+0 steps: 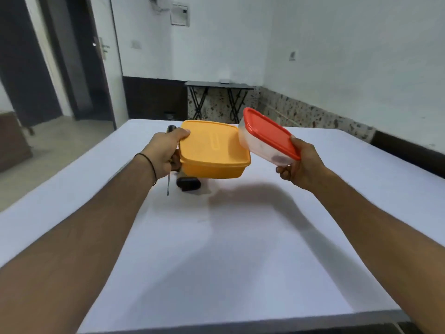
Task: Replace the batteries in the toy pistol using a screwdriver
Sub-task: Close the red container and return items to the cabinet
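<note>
Two hands: both are raised over the white table (216, 261), each gripping a plastic box, forearms reaching in from the near edge.
Left hand (163, 153): thumb pressed on the near-left corner of the lid, fingers curled underneath, clamped on the yellow box (214, 150); a thin dark band (150, 165) circles the wrist.
Yellow box: lidded, held roughly level, off the table, left of centre.
Screwdriver (168, 185): caught in the same left fist, close to upright; the dark handle end shows above the hand, the thin metal shaft points down below it.
Toy pistol (189, 184): only a dark end shows, just under the yellow box's near-left corner and right of the screwdriver shaft; whether the left fingers hold it cannot be told.
Right hand (301, 167): thumb on the lid's near edge, fingers curled beneath, closed round the clear tub (262, 145).
Clear tub: red lid on, tilted with its far end high, just right of the yellow box and touching or nearly touching its far-right corner; something dark lies inside at the low end.
Far side: a dark folding table (219, 85) against the wall, an open doorway (79, 56) at far left.
</note>
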